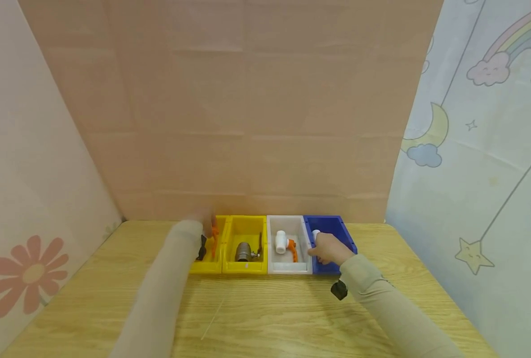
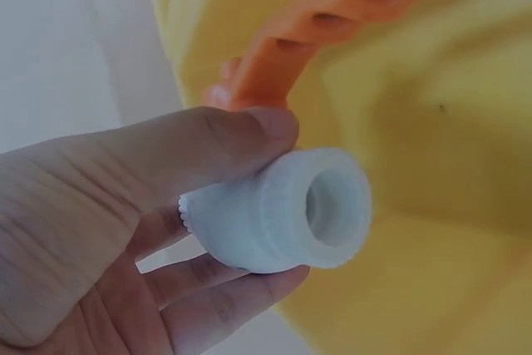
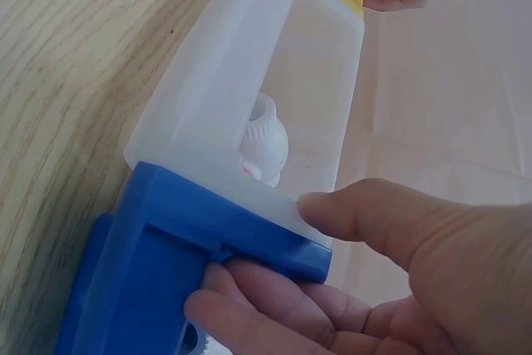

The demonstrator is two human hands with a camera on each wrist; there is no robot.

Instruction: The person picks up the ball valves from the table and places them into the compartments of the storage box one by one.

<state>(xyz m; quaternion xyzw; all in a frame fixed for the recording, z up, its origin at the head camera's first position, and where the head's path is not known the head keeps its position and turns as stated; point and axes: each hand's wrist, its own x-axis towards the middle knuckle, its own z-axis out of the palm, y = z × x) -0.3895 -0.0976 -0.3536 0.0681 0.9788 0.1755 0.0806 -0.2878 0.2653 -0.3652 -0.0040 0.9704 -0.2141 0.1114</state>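
Observation:
My left hand [image 1: 204, 219], blurred in the head view, is above the leftmost yellow bin [image 1: 206, 268]. In the left wrist view it pinches a white plastic ball valve [image 2: 283, 214] with an orange handle [image 2: 324, 22], thumb on top and fingers beneath. At the blue bin [image 1: 347, 237], my right hand [image 1: 332, 248] grips the side wall beside the white bin [image 3: 324, 106], thumb on one side and curled fingers inside the blue one. Near those fingers lies a white fitting [image 3: 195, 338], mostly hidden. The white bin holds another white ball valve [image 1: 281, 242] with an orange handle.
A second yellow bin [image 1: 245, 268] holds a metal ball valve [image 1: 244, 252]. All the bins stand side by side in a row on the wooden table [image 1: 256, 313]. A brown backdrop [image 1: 247, 124] rises behind them, with patterned sheets [image 1: 480, 174] at the sides.

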